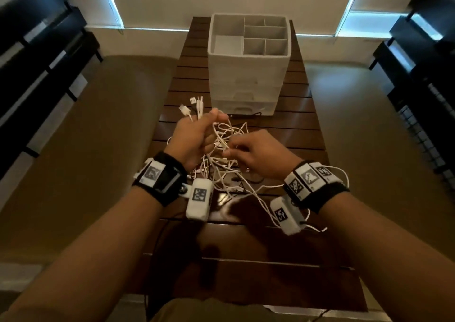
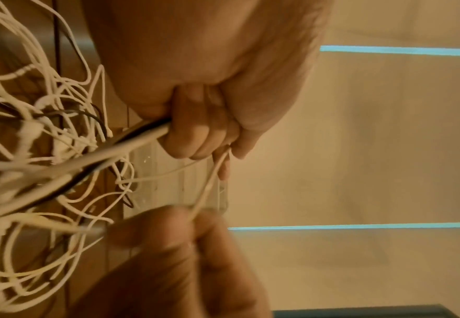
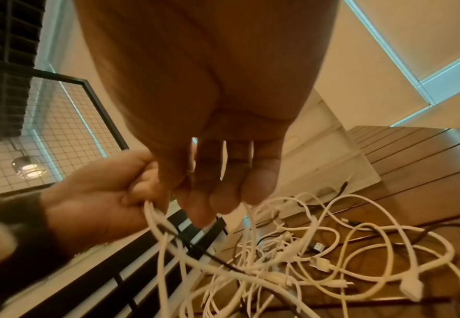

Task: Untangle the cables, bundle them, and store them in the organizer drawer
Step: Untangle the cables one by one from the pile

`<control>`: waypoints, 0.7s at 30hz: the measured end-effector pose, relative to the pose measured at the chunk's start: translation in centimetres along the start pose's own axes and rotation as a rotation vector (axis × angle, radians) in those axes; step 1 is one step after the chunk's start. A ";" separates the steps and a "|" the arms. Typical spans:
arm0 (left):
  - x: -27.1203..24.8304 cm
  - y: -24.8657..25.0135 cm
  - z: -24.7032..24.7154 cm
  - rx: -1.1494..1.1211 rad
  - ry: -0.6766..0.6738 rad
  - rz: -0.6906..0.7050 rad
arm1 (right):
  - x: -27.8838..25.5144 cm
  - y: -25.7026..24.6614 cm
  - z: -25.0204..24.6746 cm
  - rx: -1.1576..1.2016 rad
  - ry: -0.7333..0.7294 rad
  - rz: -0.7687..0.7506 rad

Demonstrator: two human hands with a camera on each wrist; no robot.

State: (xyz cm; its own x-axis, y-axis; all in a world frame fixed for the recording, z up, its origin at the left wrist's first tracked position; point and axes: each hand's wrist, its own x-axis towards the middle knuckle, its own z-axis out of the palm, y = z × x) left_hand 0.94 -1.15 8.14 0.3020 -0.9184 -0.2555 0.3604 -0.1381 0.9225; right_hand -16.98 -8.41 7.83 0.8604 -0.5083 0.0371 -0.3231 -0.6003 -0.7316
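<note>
A tangle of white cables (image 1: 225, 174) with a few thin black ones lies on the wooden slatted table (image 1: 302, 134). My left hand (image 1: 209, 129) is raised over it and grips a bunch of cables (image 2: 141, 137); their connector ends (image 1: 193, 107) stick up past the fist. My right hand (image 1: 230, 152) sits just to the right and pinches one thin white cable (image 2: 209, 185) that runs up to the left hand (image 2: 198, 133). In the right wrist view the right hand's fingers (image 3: 258, 185) curl above the tangle (image 3: 318, 258). The white organizer (image 1: 248, 75) stands behind, with its front drawers shut.
The organizer's top tray (image 1: 227, 44) is split into open compartments. A black cable (image 1: 248, 115) lies at the organizer's base. Dark shelving (image 1: 37, 63) flanks the table on the left, and more (image 1: 423, 63) on the right. A wire grid panel (image 3: 60, 129) stands nearby.
</note>
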 end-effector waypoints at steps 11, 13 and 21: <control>2.3 3.5 -0.3 -0.162 -0.046 0.050 | -5.8 2.2 1.3 -0.281 -0.227 0.065; 2.6 4.4 -0.2 -0.136 -0.038 0.079 | -6.4 3.1 2.0 -0.294 -0.206 0.119; -0.1 2.5 0.6 0.152 -0.166 0.062 | -2.9 2.1 -1.3 0.002 0.323 0.210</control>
State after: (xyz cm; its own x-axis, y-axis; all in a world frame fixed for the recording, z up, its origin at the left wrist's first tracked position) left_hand 1.26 -1.64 10.67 0.1655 -0.9736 -0.1574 0.2045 -0.1223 0.9712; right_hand -20.62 -8.97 7.07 0.6070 -0.7885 0.0989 -0.4778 -0.4615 -0.7475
